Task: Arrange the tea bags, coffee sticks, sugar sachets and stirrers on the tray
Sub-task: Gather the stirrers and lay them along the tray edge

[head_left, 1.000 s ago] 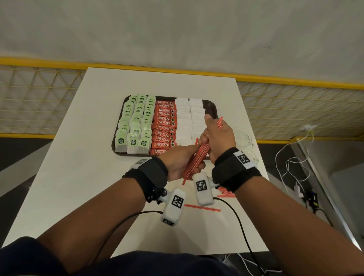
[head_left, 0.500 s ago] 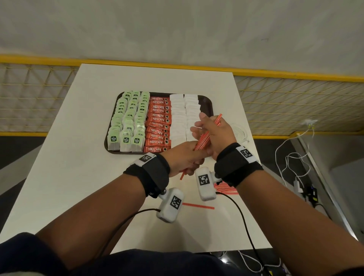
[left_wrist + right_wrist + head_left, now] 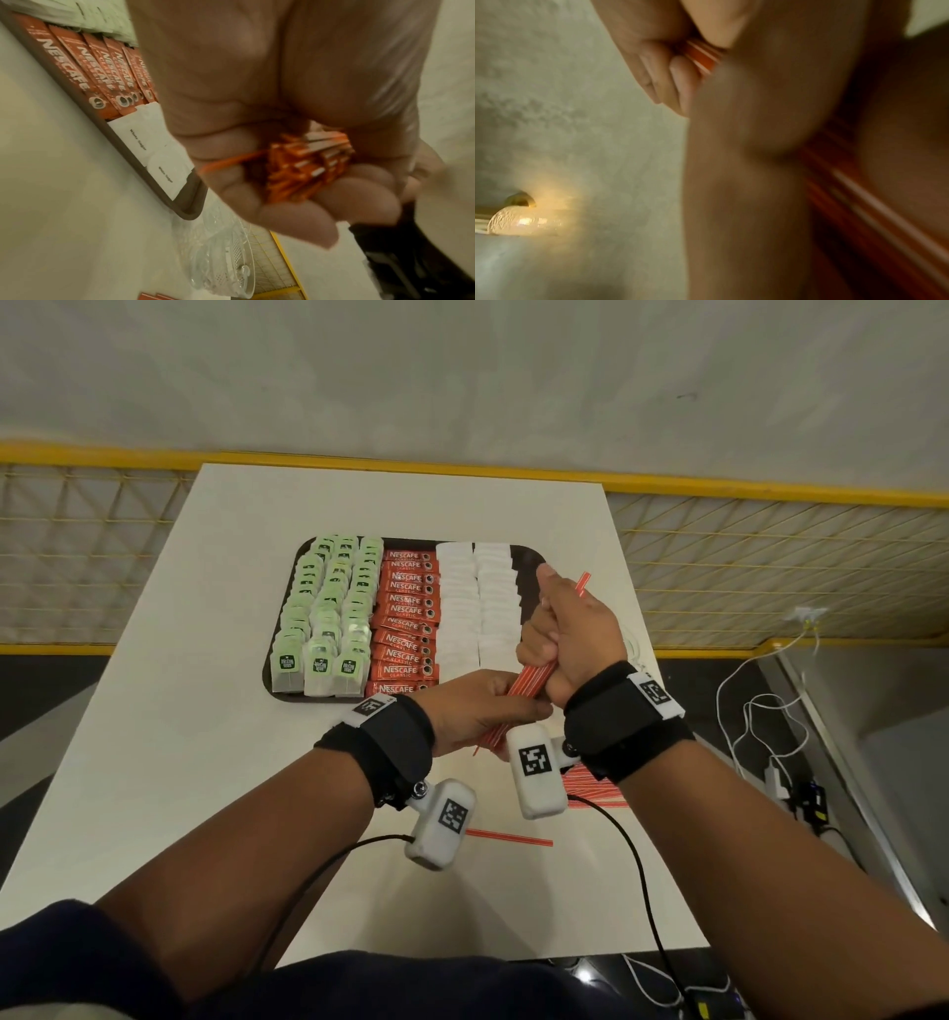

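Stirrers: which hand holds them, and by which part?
Both. The left hand grips the near end of the bundle of red stirrers; the right hand grips its middle, far tips poking out past the fist.

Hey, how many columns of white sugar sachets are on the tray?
2. The first column lies beside the coffee sticks; the second column lies right of it, partly hidden by the right hand.
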{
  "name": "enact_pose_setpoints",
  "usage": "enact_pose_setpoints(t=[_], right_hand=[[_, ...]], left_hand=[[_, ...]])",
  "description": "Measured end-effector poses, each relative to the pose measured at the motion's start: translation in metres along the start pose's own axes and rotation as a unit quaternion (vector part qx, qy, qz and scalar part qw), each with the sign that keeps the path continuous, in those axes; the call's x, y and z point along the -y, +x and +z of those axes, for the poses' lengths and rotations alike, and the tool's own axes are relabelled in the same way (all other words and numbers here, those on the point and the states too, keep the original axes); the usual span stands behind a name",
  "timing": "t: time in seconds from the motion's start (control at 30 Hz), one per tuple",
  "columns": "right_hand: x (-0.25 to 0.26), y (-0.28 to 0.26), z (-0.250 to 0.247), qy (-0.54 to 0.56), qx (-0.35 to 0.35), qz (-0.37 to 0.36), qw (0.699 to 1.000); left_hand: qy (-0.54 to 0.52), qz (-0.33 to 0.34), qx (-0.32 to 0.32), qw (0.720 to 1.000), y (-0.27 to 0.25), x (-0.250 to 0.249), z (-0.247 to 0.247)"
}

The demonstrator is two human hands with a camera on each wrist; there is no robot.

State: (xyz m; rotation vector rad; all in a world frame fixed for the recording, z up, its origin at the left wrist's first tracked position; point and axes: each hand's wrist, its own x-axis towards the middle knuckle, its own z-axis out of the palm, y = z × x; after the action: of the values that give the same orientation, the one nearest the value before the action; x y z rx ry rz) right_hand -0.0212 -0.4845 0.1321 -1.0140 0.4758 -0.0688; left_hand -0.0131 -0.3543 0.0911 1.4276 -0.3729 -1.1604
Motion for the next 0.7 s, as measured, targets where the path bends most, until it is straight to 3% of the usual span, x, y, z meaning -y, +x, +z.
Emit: enact_pose_setpoints(t=[0.13,0.27,0.43,0.57,0.7], right_hand=[[0.012,0.002,-0.003,0.019,-0.026,-0.033,0.999],[0.014,0.002,0.004,-0.009,-0.035,-0.096,0.995],[-0.003,-0.006,0.015,-0.153,-0.018,-0.164,0.974],[-0.012,-0.008,0.018,-0.168,0.005,-0.175,0.970],[-0.017,-0.008,0.016,-0.188,0.009,-0.163,0.969]], left_hand=[[-0.155,-0.058,0.012,0.986,-0.006,0.012,-0.009],[-0.296,-0.079,-0.044,0.951,-0.004,0.020,-0.012],[-0.329,-0.081,-0.092,0.936,-0.001,0.016,-0.014],[-0.323,-0.095,-0.137,0.931,-0.002,0.015,-0.013],[-0.357,-0.109,-0.127,0.919,-0.002,0.016,-0.016]])
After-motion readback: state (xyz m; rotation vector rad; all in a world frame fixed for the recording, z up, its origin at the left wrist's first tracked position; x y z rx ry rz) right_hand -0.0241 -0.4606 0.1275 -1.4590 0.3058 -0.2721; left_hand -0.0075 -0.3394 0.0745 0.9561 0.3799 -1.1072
